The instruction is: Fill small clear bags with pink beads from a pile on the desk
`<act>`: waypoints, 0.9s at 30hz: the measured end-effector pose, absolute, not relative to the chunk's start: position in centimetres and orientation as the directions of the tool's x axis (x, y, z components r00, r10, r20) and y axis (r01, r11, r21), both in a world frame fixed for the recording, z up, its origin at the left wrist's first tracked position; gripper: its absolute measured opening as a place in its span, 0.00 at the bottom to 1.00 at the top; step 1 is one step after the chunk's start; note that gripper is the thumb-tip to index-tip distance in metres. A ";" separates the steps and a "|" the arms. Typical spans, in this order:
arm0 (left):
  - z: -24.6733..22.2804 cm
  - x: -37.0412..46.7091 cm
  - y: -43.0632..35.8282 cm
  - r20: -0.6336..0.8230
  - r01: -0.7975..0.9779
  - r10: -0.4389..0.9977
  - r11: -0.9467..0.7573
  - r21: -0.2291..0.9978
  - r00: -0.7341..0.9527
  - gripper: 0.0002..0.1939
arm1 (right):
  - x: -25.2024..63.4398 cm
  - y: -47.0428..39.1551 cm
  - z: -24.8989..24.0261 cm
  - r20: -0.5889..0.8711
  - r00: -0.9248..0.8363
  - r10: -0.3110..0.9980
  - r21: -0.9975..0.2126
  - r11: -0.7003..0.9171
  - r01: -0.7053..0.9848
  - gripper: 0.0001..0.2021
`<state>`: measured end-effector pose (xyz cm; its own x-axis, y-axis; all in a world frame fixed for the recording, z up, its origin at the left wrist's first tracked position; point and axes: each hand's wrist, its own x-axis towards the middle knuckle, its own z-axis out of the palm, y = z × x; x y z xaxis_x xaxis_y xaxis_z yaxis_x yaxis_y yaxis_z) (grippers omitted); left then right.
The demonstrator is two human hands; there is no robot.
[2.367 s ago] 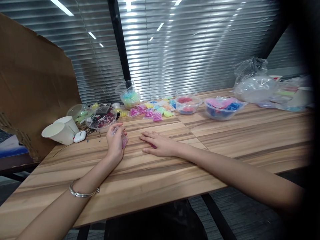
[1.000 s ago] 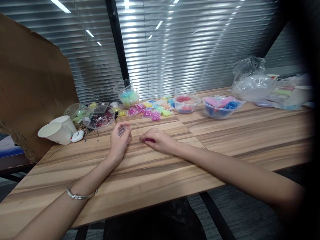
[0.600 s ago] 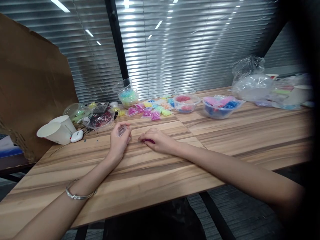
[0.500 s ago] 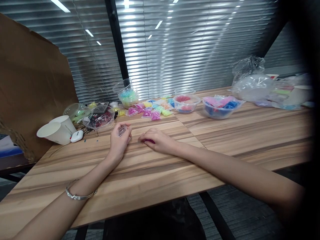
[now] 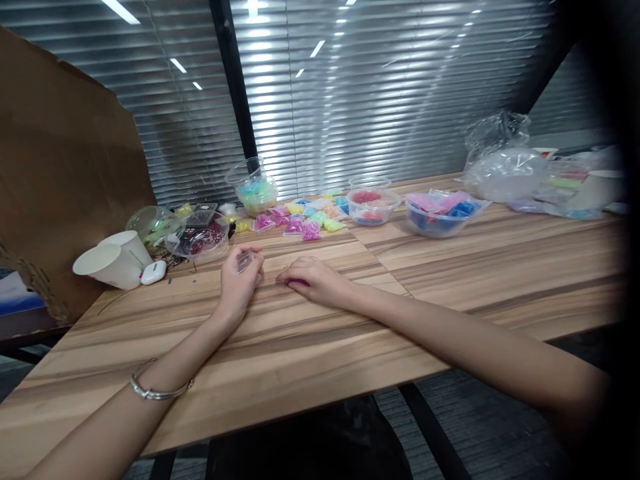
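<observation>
Head view: the left hand (image 5: 239, 282) rested on the wooden table (image 5: 310, 347), its fingers curled around a small clear packet (image 5: 245, 261). Just beside it, the right hand (image 5: 314, 282) lay on the table with fingers closed over a pink bead packet (image 5: 299, 283). Further packets (image 5: 300, 223), clear bowls (image 5: 373, 207) and paper cups (image 5: 113, 263) stood behind, well apart.

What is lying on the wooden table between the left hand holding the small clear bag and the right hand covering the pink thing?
Nothing: in the head view, only bare wooden table separates left hand from right hand.
</observation>
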<state>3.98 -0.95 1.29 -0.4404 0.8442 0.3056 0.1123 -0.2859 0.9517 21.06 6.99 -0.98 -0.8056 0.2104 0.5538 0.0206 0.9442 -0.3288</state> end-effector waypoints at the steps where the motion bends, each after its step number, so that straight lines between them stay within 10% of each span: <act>1: 1.3 4.0 -1.0 0.307 0.117 0.845 -0.284 0.951 -0.438 0.12 | 21.1 7.0 -1.0 0.557 -0.804 0.208 -0.326 0.945 0.019 0.10; 27: 1.5 4.1 -1.2 0.311 0.132 0.850 -0.281 0.950 -0.425 0.10 | 21.5 6.5 -0.4 0.555 -0.817 0.160 -0.203 0.978 0.054 0.11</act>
<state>4.12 -1.17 1.47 -0.4250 0.8501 0.3110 0.1325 -0.2815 0.9504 21.47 6.53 -0.42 -0.8165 0.1598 0.5547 0.0538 0.9778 -0.2025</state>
